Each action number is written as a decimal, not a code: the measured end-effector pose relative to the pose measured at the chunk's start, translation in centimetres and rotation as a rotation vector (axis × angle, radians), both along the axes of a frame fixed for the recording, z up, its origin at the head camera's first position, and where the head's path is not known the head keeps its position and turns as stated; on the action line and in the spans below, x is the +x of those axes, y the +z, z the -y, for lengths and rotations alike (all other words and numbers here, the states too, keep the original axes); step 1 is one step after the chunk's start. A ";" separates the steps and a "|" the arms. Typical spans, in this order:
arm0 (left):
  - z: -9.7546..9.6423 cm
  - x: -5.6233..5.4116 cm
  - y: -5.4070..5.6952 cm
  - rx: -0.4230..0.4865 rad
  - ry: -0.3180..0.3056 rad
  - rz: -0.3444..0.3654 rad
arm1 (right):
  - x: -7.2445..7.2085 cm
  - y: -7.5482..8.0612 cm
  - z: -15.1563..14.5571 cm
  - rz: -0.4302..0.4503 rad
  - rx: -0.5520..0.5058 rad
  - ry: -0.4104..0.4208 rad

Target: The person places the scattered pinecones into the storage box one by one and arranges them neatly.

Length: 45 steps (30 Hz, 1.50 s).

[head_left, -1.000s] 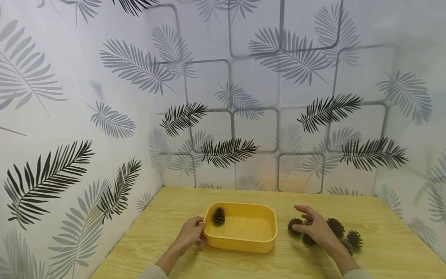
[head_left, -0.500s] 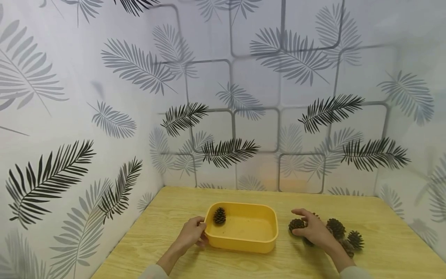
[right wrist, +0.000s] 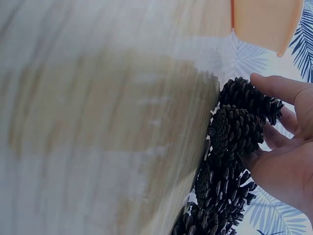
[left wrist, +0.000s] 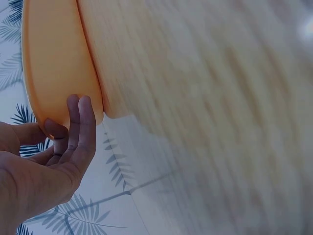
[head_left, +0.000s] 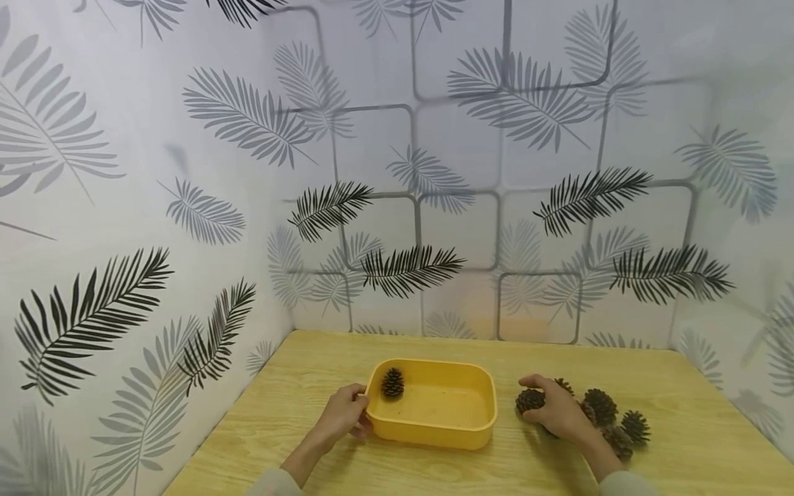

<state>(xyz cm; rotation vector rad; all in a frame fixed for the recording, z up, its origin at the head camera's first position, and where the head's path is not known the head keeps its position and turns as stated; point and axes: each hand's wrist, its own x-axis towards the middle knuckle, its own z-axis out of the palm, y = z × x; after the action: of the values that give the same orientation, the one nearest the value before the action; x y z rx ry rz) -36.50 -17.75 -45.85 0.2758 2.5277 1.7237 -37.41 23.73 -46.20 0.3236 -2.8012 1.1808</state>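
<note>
A yellow rectangular plastic tub (head_left: 434, 436) stands on the table, with one pine cone (head_left: 392, 383) in its back left corner. My left hand (head_left: 341, 417) holds the tub's left end, thumb and index finger at the rim and the other fingers against the outer wall. To the right of the tub, my right hand (head_left: 563, 415) grips a brown pine cone (head_left: 529, 401) between thumb and fingers. In the right wrist view the thumb lies on that held cone (right wrist: 242, 93), and another cone (right wrist: 234, 131) sits close beside it under the palm.
Several more pine cones (head_left: 635, 427) lie clustered behind and right of my right hand, some partly hidden by it. The wood-grain table (head_left: 397, 479) meets a white wall covering (head_left: 459, 227) with leaf prints at the back and left.
My right hand has lowered onto the leftmost pine cone and its fingers have closed on it. My left hand stays on the tub, which has not moved.
</note>
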 end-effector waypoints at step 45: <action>0.0 0.5 0.2 0.009 -0.010 -0.027 | 0.4 0.6 0.4 -0.076 -0.027 -0.023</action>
<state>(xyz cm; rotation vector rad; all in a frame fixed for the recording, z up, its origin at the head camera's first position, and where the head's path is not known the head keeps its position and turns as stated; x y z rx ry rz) -36.00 -17.70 -45.66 0.3141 2.5336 1.7404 -36.97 23.30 -45.58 0.3266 -2.7146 1.1754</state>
